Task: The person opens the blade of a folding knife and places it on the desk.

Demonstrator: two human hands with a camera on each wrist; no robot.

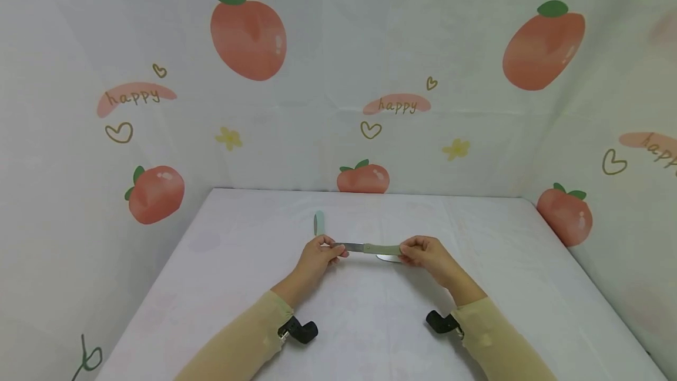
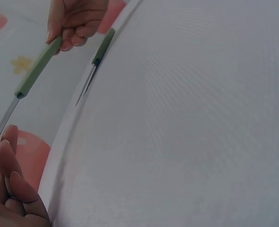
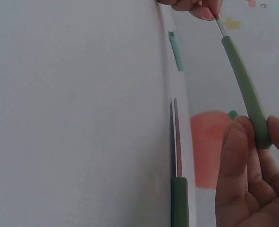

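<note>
Between both hands a knife with a pale green handle [image 1: 383,249] is held level above the white table. My left hand [image 1: 320,251] pinches its grey blade [image 1: 352,247] between thumb and fingers, hiding the tip. At the other end, my right hand [image 1: 425,254] pinches the butt of the handle, as the right wrist view shows. Below the right hand lies a second green-handled tool with a blade [image 1: 388,258]; in the head view that hand covers its handle, while the left wrist view shows the handle [image 2: 104,45].
A teal, narrow item [image 1: 319,222] lies on the table [image 1: 254,310] beyond the left hand. White cloth [image 1: 317,151] printed with fruit and "happy" rises behind the table and along its sides. Black wrist cameras [image 1: 298,330] sit on both sleeves.
</note>
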